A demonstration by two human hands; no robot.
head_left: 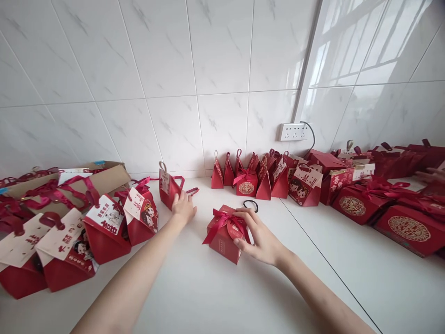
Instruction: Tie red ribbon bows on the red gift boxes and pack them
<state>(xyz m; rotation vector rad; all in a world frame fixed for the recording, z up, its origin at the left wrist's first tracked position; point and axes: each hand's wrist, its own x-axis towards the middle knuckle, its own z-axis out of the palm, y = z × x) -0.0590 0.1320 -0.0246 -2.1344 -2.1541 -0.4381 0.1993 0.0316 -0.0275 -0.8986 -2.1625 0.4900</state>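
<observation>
My left hand [185, 208] is at the right side of a small upright red gift box [167, 189] with a white printed flap and a loop on top. Its fingers are closed against the box's lower edge and partly hidden. My right hand [259, 236] grips another red gift box [225, 243], which is tied with a dark pink ribbon bow [222, 220] and has a heart-shaped tag. The thumb is on the near side and the fingers lie over the top right. This box rests on the white table [194, 292]. A black ring-shaped band [251, 204] lies just behind it.
Several red gift boxes with white flaps [64, 246] stand at the left, before an open cardboard box [111, 178] holding ribbons. More red boxes [264, 183] line the tiled wall and the right side. A power strip [294, 131] hangs there. Another person's blurred hand [433, 177] shows far right.
</observation>
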